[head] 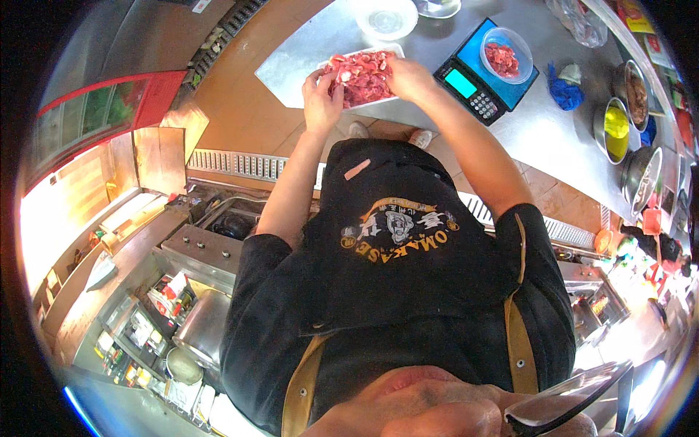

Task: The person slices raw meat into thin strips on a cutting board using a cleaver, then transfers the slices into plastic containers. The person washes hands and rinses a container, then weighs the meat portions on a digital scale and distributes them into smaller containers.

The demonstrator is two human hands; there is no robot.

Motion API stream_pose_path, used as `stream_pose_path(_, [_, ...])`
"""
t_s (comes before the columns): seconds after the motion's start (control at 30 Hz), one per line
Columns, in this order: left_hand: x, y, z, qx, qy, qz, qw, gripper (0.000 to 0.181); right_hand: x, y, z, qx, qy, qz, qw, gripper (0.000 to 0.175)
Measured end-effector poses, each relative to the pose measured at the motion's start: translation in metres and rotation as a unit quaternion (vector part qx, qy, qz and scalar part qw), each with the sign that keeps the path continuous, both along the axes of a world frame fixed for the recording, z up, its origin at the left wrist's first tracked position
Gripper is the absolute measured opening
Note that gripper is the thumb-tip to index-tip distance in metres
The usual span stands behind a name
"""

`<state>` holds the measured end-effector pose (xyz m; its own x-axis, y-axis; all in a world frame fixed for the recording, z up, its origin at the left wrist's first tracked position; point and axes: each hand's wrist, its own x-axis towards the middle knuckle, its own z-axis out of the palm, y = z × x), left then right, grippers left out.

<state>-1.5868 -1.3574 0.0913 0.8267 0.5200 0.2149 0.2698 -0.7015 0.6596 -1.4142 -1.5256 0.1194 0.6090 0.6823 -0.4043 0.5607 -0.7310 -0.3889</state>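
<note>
Sliced raw meat (363, 82) is heaped in a white tray (400, 50) at the near edge of the metal table. My left hand (323, 101) grips the heap from its left side, with fingers curled over the meat at the tray's rim. From the right, my right hand (409, 79) presses into the same heap, its fingertips partly hidden. To the right of the tray stands a digital scale (468, 90) with a lit display. On its blue platform is a clear plastic bowl (507, 55) holding a smaller portion of sliced raw meat (501, 59).
Behind the tray sits a white round container (386, 19) beside a metal bowl (438, 6). A crumpled blue bag (565, 90) lies right of the scale. Metal bowls, one with yellow liquid (617, 136), line the table's right side. Cooking equipment (199, 254) stands behind me at left.
</note>
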Motion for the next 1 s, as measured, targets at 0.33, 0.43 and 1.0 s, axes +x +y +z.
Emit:
stream_pose_path(0.33, [0.010, -0.018, -0.038, -0.194, -0.117, 0.086, 0.970, 0.021, -0.031, 0.038, -0.013, -0.046, -0.044, -0.059, 0.996, 0.042])
stream_pose_path(0.43, [0.008, -0.015, -0.037, -0.212, -0.134, 0.072, 0.965, 0.020, -0.061, 0.044, -0.004, 0.015, -0.075, -0.092, 0.993, 0.029])
stream_pose_path(1.0, [0.002, 0.019, 0.019, -0.067, -0.088, -0.055, 0.992, 0.046, -0.032, -0.018, 0.097, 0.442, 0.140, -0.261, 0.847, 0.030])
